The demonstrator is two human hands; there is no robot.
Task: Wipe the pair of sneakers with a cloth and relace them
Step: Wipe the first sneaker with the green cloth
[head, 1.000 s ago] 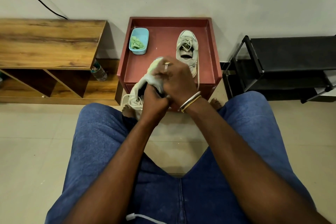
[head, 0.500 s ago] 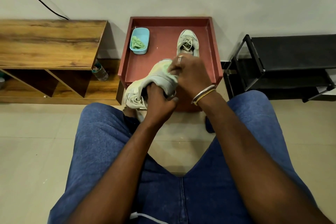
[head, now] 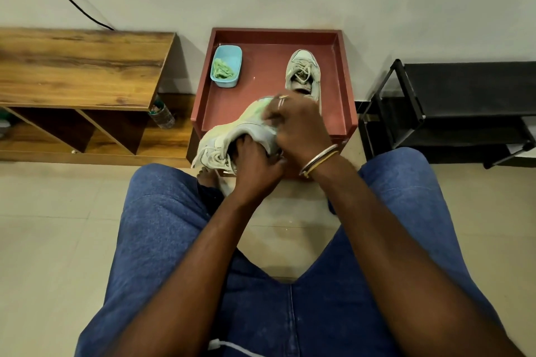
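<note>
Sneaker (head: 232, 136) under treatment is held in the air just above the near edge of the red tray (head: 345, 90), turned on its side, sole toward the far side and laces hanging near left. The left hand (head: 255, 165) has its fingers pushed into the shoe's opening and curled around the collar, gripping it from within. The right hand (head: 298, 124) is closed over the heel end, fingers bent down against the upper; whether a cloth lies under them cannot be told. Judged on appearance, the shoe is light and managed easily at arm's reach. The upper looks soft and would dent under pressure, so a hand inside is a sound support for wiping; the sole looks stiffer and offers the firmer hold. Loose laces (head: 214, 158) are limp and may snag or trail. Nothing here appears fragile or slippery. Count: two sneakers, one held and a second sneaker (head: 303, 72) resting upright at the far right of the tray, still laced; one blue tub (head: 229, 64) at the far left of the tray, holding one crumpled green cloth (head: 222, 69); one tray; two hands; one plastic bottle (head: 164, 116) on the wooden shelf (head: 81, 66) at left.
</note>
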